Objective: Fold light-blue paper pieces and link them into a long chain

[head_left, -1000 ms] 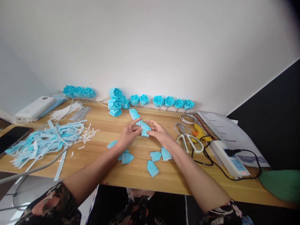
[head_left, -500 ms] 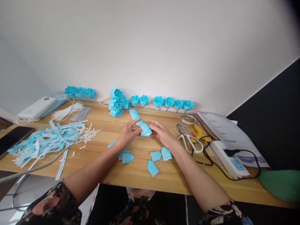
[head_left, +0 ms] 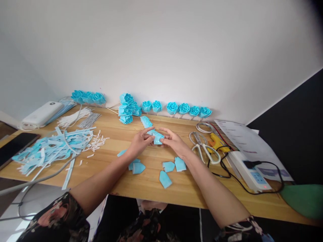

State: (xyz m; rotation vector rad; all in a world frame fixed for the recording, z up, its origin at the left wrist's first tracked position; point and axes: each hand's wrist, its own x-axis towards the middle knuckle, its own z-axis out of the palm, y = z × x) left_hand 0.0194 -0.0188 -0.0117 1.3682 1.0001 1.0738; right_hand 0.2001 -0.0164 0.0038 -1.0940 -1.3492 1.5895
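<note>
The left hand (head_left: pixel 141 142) and right hand (head_left: pixel 174 141) are pinching a thin, pale-blue pleated piece (head_left: pixel 157 139) between them, at centre. Formed blue ruffled roses (head_left: pixel 172 108) are lining the white wall (head_left: pixel 161 50) from ten to two o'clock; flat, pointed pale-blue cutouts (head_left: pixel 166 179) are lying unformed around six.

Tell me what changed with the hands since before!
The right hand held the blue strip, loosened, then moved back in, its thumb on the strip again. The left hand kept its grip. The flowers and scissors stayed put.
</note>
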